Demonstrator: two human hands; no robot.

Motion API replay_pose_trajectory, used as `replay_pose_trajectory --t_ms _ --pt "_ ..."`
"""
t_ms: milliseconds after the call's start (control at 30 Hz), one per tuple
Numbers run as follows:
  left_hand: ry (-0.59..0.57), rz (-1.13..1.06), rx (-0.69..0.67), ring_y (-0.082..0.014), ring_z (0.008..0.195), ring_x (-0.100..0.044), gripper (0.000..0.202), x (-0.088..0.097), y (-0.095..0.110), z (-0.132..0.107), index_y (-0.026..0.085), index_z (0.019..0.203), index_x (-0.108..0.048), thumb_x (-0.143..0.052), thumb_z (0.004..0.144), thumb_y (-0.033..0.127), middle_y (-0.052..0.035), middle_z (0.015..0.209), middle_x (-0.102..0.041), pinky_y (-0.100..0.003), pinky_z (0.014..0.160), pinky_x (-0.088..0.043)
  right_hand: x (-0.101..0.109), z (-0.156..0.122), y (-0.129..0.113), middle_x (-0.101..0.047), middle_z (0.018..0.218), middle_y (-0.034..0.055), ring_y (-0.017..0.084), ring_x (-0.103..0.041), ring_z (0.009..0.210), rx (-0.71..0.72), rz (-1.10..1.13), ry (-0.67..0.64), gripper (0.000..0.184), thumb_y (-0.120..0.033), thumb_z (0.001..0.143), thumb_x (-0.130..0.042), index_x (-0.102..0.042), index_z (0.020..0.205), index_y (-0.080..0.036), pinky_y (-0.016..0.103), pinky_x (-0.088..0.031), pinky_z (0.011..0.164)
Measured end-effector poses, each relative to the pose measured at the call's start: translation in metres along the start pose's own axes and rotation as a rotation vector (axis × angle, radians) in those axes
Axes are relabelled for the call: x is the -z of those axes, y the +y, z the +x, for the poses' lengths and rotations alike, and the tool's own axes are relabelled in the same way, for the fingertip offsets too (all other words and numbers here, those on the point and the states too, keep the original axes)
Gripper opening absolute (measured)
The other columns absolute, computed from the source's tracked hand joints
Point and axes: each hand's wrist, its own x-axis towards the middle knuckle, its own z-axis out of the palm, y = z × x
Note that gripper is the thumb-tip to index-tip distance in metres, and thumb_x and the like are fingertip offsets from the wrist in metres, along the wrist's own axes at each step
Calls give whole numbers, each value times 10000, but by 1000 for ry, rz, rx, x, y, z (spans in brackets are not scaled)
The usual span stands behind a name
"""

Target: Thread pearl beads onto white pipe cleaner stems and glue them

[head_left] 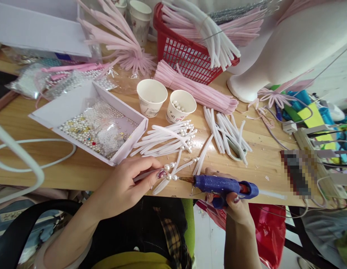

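Note:
My left hand (124,185) pinches a white fuzzy stem tipped with pearl beads (169,176) between thumb and fingers. Most of that stem is hidden behind the fingers. Wrapped round the handle of a blue hot glue gun (215,184) is my right hand (233,205). The gun's nozzle points left, and its tip is at or very near the rightmost held bead; contact is hard to tell. A clear glue stick (271,194) juts from its rear. Just beyond my hands lies a pile of pearl-tipped white stems (159,142).
A white box (128,144) of loose beads lies left. Two paper cups (151,95) stand behind the pile, one with pearls. Plain white stems (232,134), a pink stem bundle (195,87) and a red basket (184,56) are farther back. Cables and a power strip (316,149) occupy the right.

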Motion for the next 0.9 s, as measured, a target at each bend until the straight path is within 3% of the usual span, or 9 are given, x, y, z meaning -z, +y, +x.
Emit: replay_pose_trajectory --t_ms 533,700,900 --pt "6 -19 6 -117 690 -610 170 -2 -1 1 213 890 -704 -566 978 256 23 797 -690 -183 621 -468 -1 2 -2 -667 569 28 245 -632 546 15 19 4 542 -762 896 -584 -715 673 -286 367 -539 544" --pt "17 -50 8 -97 623 -566 161 -1 -3 0 207 896 -704 -568 975 245 37 751 -660 -170 559 -435 -2 6 -8 -629 555 33 217 -565 509 -4 13 -18 576 -778 876 -608 -712 626 -271 353 -506 525" --pt "43 -129 32 -91 606 -552 131 -3 -5 0 211 896 -708 -606 960 263 44 735 -668 -153 538 -432 0 5 -5 -663 623 74 258 -605 615 -12 36 -46 571 -769 894 -583 -782 692 -273 393 -516 614"
